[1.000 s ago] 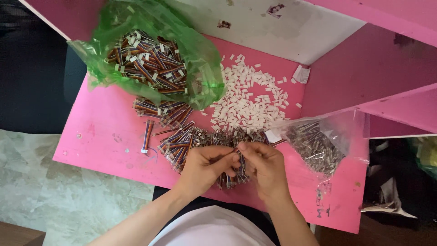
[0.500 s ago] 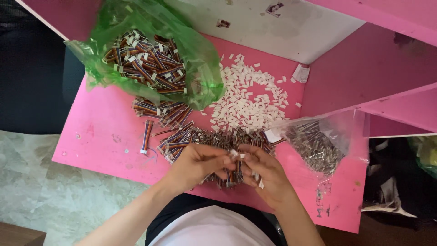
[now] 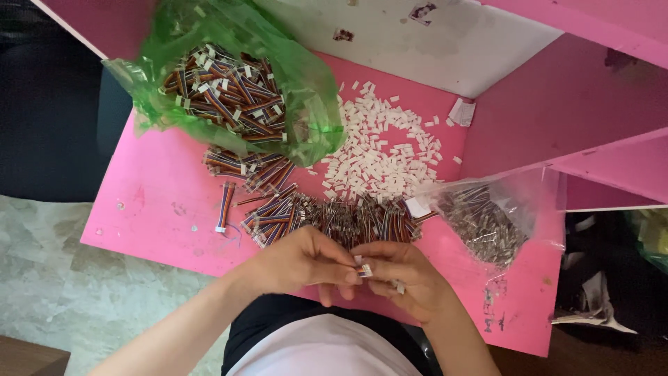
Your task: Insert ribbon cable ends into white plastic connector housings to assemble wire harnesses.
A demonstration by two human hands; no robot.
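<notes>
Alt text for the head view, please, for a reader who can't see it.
Seen from above, a person's left hand and right hand meet over a pink table, pinching a small white connector on multicoloured wires. Beyond them lie loose wire bundles, a pile of white connectors, a green bag of wires and a clear bag.

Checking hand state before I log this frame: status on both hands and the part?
Left hand and right hand both pinch one small wire piece with white connector over the pink table. Loose wire pile just beyond. Nothing blocking.
</notes>
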